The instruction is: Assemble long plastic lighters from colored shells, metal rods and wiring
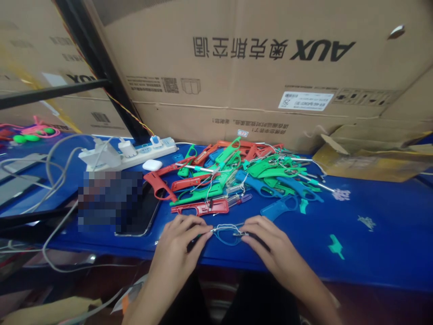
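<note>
My left hand pinches a small metallic end of a thin white wire between thumb and fingers. The wire arches across to my right hand, whose thumb and fingertips close on its other end at a small dark piece. Between and below my hands shows a blue lighter casing, mostly covered by fingers. Just beyond lie a blue casing half and a red lighter casing with a white wire on it. A heap of green lighter casings, red and blue ones and metal rods spreads behind.
A power strip with plugged-in chargers and a white earbud case stand at left, near a dark tablet-like device. Grey cables hang over the table's left side. A large cardboard box walls the back; an open carton sits right.
</note>
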Action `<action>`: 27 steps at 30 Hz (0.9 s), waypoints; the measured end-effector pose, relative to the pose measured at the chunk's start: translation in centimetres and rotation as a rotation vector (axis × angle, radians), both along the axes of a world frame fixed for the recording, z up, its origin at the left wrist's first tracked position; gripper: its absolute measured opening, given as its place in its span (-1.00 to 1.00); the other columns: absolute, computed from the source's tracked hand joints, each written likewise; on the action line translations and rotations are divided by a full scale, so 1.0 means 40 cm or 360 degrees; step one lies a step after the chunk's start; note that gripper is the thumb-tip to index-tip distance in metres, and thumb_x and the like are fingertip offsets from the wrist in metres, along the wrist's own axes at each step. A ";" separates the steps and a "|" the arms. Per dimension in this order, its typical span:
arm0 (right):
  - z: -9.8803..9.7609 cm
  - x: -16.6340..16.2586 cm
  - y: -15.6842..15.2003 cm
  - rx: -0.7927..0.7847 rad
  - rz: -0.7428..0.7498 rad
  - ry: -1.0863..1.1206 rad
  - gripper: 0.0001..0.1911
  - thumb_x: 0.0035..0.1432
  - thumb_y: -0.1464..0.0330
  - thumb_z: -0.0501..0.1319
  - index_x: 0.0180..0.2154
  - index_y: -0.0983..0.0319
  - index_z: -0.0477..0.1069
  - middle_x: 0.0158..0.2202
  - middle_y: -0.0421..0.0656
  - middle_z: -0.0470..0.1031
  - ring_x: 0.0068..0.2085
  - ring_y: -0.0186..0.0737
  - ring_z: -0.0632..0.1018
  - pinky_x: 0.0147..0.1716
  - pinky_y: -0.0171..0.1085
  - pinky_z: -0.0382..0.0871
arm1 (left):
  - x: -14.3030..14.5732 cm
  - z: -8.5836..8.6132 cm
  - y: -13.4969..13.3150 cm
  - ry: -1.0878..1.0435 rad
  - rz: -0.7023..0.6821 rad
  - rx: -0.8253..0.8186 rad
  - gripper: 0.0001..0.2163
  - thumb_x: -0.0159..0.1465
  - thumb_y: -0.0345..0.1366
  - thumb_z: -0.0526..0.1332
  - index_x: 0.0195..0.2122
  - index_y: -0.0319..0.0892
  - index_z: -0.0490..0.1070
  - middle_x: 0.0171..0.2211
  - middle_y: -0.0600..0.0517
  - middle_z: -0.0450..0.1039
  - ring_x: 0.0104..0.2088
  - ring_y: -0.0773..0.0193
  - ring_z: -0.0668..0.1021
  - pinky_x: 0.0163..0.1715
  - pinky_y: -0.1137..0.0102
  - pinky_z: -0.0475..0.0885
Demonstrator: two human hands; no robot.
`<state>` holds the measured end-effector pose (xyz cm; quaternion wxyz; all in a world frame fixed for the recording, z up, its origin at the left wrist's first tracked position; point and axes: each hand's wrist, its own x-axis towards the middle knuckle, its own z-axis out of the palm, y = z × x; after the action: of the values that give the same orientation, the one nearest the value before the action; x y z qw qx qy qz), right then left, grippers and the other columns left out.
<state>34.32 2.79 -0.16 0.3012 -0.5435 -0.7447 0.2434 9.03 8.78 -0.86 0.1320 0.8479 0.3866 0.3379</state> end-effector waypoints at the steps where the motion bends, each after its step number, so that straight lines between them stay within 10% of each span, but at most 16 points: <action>1: 0.002 -0.001 0.001 -0.0001 0.0002 0.0009 -0.84 0.49 0.33 0.10 -0.04 0.09 0.45 -0.02 -0.16 0.48 0.03 -0.20 0.50 0.17 -0.12 0.33 | 0.000 0.000 0.002 0.0014 -0.0008 -0.0008 -0.88 0.42 -0.31 0.25 -0.14 0.01 0.59 -0.18 0.07 0.59 -0.20 0.18 0.56 -0.20 0.24 0.38; 27: 0.002 -0.003 0.001 0.0013 -0.0069 0.0142 -0.91 0.47 0.35 0.13 -0.14 0.14 0.40 -0.10 -0.14 0.43 -0.06 -0.22 0.50 0.00 -0.23 0.39 | -0.008 0.008 0.006 0.0138 0.0016 -0.0045 -0.82 0.46 -0.27 0.18 -0.14 0.00 0.60 -0.17 0.03 0.55 -0.22 0.17 0.56 -0.24 0.26 0.38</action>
<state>34.21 2.82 -0.08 0.3415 -0.5469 -0.7196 0.2579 8.73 9.03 -0.53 0.1253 0.8578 0.4010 0.2961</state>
